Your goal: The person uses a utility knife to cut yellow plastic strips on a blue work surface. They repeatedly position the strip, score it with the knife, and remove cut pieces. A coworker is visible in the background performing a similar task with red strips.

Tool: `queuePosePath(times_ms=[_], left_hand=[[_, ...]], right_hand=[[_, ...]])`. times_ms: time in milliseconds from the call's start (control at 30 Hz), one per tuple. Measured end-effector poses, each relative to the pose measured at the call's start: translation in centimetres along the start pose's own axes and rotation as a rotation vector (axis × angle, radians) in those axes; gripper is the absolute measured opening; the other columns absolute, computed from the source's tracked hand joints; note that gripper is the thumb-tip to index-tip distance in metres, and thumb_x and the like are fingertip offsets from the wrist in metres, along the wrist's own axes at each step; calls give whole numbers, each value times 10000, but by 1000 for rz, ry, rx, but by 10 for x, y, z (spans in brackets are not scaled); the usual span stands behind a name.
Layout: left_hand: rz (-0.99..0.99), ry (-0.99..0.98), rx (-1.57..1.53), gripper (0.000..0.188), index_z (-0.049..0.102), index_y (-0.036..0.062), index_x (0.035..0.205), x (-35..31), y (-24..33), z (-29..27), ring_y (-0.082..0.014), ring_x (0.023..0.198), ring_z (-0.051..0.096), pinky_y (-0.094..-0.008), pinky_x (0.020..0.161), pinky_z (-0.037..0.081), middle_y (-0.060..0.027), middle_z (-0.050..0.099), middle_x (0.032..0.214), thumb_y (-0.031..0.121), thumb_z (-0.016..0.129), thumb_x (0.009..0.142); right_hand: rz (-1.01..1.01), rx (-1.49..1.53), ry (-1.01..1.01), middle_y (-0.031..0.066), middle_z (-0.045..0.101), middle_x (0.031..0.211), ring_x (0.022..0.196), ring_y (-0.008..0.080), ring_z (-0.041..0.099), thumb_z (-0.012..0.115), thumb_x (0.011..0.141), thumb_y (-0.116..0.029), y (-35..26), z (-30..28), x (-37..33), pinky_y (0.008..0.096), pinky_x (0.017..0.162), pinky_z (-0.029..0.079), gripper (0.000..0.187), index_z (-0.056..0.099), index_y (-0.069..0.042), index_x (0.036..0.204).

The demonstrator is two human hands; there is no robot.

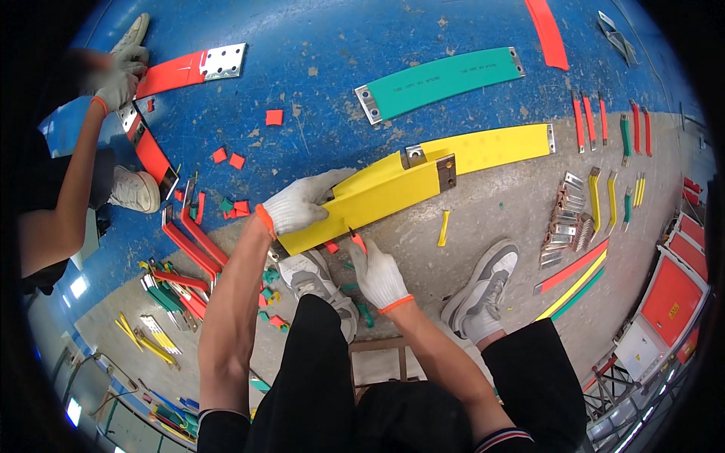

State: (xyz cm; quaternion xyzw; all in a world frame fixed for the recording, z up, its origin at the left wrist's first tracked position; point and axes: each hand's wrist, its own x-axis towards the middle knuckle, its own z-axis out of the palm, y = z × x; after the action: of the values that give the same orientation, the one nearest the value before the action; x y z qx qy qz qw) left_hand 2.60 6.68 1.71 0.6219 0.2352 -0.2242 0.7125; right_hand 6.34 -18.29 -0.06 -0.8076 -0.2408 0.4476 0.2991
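Observation:
My left hand (pixel 296 204), in a white knit glove with an orange cuff, is closed on a flat yellow-sleeved busbar (pixel 385 202), its thumb side on the near face. The busbar tilts up to the right, where its bare, drilled metal end shows. My right hand (pixel 381 281), gloved alike, is closed on a small red-handled knife (pixel 359 241). The knife's dark tip meets the busbar's lower edge. Behind the held busbar is a yellow strip (pixel 370 174); whether it is part of the same piece I cannot tell. Another yellow busbar (pixel 491 150) lies beyond.
A wide green busbar (pixel 442 81) lies on the blue floor. At left, a co-worker's gloved hand (pixel 117 87) rests by a red busbar (pixel 172 74). Red scraps (pixel 237 161) and bent red bars (pixel 192 245) lie nearby. Stacked metal pieces (pixel 563 223) stand right, past my shoe (pixel 487 283).

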Motion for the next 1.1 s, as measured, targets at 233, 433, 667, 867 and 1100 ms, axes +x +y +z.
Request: queuePosePath(times_ms=[233, 433, 667, 867, 1100], left_hand=[[-16, 8, -5, 923, 375, 30, 1591, 0, 1, 0, -258, 1524, 369, -368, 1270, 249, -175, 448, 1605, -188, 485, 701], [-5, 13, 21, 906, 381, 27, 1586, 1, 1, 0, -262, 1516, 382, -369, 1263, 261, -181, 457, 1598, -169, 487, 708], [43, 195, 85, 648, 545, 4, 1448, 4, -6, 9, -268, 1266, 648, -379, 1073, 487, -236, 676, 1325, -7, 601, 802], [-60, 627, 497, 325, 713, 3, 1168, 15, -9, 39, -369, 935, 733, -413, 837, 582, -183, 751, 1054, 164, 735, 887], [455, 846, 877, 241, 702, 94, 1120, 4, -48, 70, -292, 971, 738, -405, 798, 601, -102, 751, 1108, 67, 678, 882]], right_hand=[[63, -36, -12, 349, 621, 745, 747, 544, 635, 583, 1042, -296, 12, 1, -14, 608, 605, 503, 303, 573, 7, 1054], [59, -44, -8, 347, 615, 728, 716, 539, 632, 579, 1045, -292, 23, 4, -21, 606, 578, 487, 312, 569, 20, 1055], [165, 7, 103, 336, 646, 819, 803, 540, 653, 597, 1032, -303, 34, -22, -60, 566, 652, 507, 315, 599, 11, 1056], [250, -368, 315, 314, 676, 855, 813, 519, 670, 659, 991, -354, 69, -54, -46, 560, 711, 532, 380, 605, 21, 1032], [369, -330, 247, 331, 688, 935, 854, 514, 677, 659, 976, -374, 81, -68, -45, 573, 768, 537, 404, 599, 8, 1091]])
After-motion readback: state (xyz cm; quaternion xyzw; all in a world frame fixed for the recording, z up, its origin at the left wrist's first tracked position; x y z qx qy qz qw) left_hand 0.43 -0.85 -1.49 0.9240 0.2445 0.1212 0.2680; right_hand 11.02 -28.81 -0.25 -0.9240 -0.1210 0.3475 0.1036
